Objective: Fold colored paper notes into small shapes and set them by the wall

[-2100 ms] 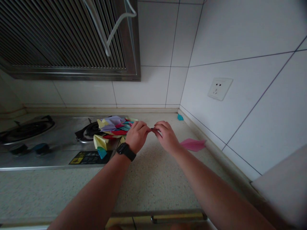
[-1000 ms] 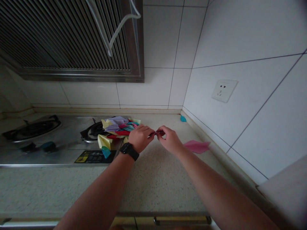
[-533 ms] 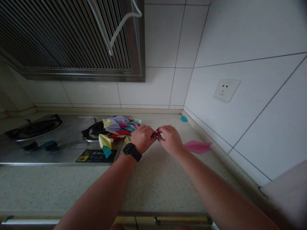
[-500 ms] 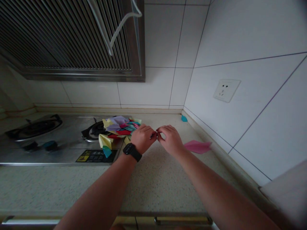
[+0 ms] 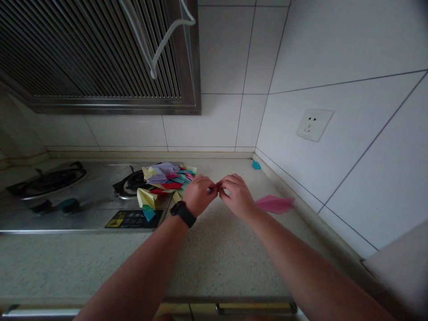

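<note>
My left hand (image 5: 199, 194), with a black watch (image 5: 183, 213) on its wrist, is closed in a pinch above the counter. My right hand (image 5: 236, 195) pinches too, and the fingertips of both hands meet. Between them there seems to be something small and dark, too hidden to name. Just left of my left hand lies a heap of folded coloured papers (image 5: 167, 174), partly over the stove's edge. A pink folded paper (image 5: 274, 204) rests on the counter beside my right wrist.
The gas stove (image 5: 96, 196) with its burners takes up the left side. A small teal paper piece (image 5: 256, 165) lies in the back corner. A range hood (image 5: 100, 107) hangs overhead at left. The tiled wall at right bears a socket (image 5: 314, 125).
Both hands stay pinched together in nearly the same place, with only slight movement of the fingers. The view has shifted a little. The papers have not moved.
</note>
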`<state>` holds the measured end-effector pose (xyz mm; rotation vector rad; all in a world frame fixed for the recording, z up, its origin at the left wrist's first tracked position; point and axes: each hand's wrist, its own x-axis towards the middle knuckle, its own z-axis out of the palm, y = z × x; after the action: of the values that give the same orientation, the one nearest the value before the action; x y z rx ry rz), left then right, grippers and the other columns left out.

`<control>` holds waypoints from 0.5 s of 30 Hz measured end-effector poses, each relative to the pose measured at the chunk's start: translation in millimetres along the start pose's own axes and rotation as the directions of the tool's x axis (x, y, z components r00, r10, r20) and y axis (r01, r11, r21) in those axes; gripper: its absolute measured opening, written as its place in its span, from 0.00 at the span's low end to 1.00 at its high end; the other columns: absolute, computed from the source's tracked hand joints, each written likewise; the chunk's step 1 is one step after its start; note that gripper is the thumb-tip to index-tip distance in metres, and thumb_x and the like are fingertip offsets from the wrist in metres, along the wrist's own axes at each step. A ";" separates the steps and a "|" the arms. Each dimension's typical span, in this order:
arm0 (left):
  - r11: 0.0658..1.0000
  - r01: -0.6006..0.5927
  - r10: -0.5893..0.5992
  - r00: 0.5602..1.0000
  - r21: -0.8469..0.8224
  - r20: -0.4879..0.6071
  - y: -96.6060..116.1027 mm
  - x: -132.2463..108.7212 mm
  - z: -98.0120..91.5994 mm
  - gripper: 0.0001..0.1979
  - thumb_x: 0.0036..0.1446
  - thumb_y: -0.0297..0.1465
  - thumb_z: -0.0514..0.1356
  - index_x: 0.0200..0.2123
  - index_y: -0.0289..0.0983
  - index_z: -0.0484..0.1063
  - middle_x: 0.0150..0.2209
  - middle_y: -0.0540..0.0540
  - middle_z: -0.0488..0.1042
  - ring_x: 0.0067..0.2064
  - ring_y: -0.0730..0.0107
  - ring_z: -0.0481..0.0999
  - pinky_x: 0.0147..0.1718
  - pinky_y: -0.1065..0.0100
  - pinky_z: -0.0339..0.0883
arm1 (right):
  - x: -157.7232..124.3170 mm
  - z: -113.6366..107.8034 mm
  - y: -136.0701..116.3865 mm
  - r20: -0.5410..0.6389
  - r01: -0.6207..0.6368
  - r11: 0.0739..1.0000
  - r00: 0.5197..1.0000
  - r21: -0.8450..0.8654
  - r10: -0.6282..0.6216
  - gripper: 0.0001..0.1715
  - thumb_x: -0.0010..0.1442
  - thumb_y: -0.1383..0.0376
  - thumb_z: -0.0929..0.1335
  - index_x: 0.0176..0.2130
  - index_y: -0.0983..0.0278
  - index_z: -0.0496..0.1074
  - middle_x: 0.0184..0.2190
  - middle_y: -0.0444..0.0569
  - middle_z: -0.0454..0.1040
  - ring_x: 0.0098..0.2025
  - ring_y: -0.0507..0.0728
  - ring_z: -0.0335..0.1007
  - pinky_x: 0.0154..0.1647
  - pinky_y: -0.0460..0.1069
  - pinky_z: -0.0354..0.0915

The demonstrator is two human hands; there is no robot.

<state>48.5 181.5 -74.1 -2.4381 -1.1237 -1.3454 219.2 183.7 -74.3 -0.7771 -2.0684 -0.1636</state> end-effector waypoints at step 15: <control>0.978 0.058 -0.032 0.991 -0.200 0.130 -7.3 0.8 -4.3 0.06 0.51 0.23 0.60 0.23 0.34 0.71 0.26 0.49 0.70 0.32 0.73 0.66 0.33 0.70 0.58 | -4.1 3.8 -0.6 0.011 0.003 1.000 1.000 0.023 -0.003 0.06 0.55 0.74 0.67 0.28 0.65 0.67 0.33 0.46 0.70 0.39 0.54 0.62 0.45 0.52 0.59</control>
<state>41.1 185.2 -72.6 -2.6926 -1.1268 -1.4004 217.9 182.9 -79.7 -0.7628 -2.0781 -0.1375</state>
